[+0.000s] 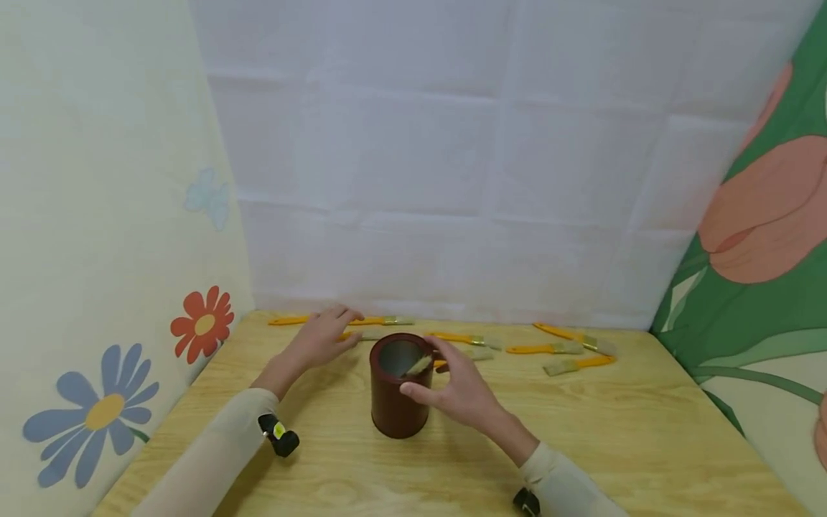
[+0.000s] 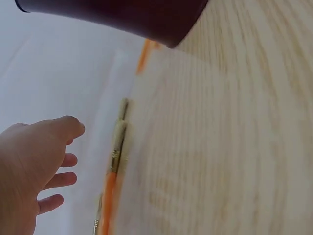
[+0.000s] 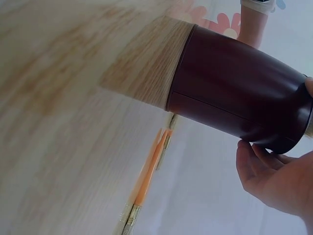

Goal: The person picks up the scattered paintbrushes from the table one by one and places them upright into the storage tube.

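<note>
A dark red-brown brush pot [image 1: 398, 402] stands upright on the wooden table. My right hand [image 1: 466, 388] holds it near the rim, thumb on the near side and fingers round the far side. Inside, pale bristles of a paintbrush [image 1: 418, 366] lean against the right of the rim. My left hand [image 1: 323, 337] reaches over paintbrushes at the back left, fingers loosely extended; in the left wrist view nothing is in its grasp. Under it lie an orange-handled paintbrush [image 1: 291, 321] along the back edge and another paintbrush [image 1: 370, 335] closer to the pot.
Several paintbrushes lie right of the pot, among them a flat-lying paintbrush [image 1: 461, 338] behind it and a paintbrush [image 1: 578, 365] farther right. A white cloth [image 1: 413, 179] hangs behind the wooden table [image 1: 646, 431]. Printed flower panels border both sides.
</note>
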`<state>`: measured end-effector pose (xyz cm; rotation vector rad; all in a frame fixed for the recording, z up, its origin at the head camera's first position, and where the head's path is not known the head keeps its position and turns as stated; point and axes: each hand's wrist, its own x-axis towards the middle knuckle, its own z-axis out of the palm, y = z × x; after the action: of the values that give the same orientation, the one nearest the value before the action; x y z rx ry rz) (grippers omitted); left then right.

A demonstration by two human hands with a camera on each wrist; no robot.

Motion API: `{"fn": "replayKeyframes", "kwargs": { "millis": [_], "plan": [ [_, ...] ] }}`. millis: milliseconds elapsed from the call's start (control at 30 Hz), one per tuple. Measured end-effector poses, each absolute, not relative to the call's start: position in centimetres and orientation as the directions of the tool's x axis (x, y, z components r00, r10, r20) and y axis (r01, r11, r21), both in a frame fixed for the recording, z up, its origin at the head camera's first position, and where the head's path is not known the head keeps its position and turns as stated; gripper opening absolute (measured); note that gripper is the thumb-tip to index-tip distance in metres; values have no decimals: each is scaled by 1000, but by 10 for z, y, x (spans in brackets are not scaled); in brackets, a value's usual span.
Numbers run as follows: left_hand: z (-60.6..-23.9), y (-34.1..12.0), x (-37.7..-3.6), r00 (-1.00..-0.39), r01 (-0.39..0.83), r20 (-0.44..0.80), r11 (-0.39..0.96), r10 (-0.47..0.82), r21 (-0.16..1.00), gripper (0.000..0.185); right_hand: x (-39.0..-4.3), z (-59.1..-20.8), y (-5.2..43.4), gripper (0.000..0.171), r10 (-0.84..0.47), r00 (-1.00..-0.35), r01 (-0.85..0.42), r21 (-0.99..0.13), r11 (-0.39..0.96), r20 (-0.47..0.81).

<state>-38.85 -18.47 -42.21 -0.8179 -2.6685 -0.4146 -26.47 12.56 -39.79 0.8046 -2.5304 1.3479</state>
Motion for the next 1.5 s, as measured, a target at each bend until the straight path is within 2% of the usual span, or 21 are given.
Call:
{"fn": "replayKeyframes", "kwargs": {
  "millis": [100,367,567,667,900,1233,1400,1500],
  "plan": [
    [-426,-182,-399,-795,559,341,824,501,92,39,-265,-398,127,86,-376,-842,-531,-720,447,387],
    [-435,-183,-407,-837,513,241,858,492,29,39,-264,-398,128,86,-381,-842,-530,-720,447,383],
    [-442,-182,-411,-861,487,203,871,467,62,26,-264,-398,129,83,-382,-842,-530,-718,452,380],
    [-445,-181,-412,-865,480,213,873,455,83,27,-264,-397,129,81,-385,-842,-529,-720,449,378],
    [-448,-175,-415,-844,513,269,844,464,155,28,-264,-397,130,85,-381,-849,-514,-739,437,365],
    [-450,-184,-410,-827,538,286,828,483,157,18,-264,-401,121,87,-390,-851,-503,-759,413,352],
    [-445,-182,-411,-802,565,329,811,499,148,16,-265,-399,123,85,-390,-850,-506,-757,413,355],
    [-441,-178,-412,-763,604,381,785,522,135,18,-265,-399,125,85,-389,-850,-506,-756,415,356]
  ]
}}
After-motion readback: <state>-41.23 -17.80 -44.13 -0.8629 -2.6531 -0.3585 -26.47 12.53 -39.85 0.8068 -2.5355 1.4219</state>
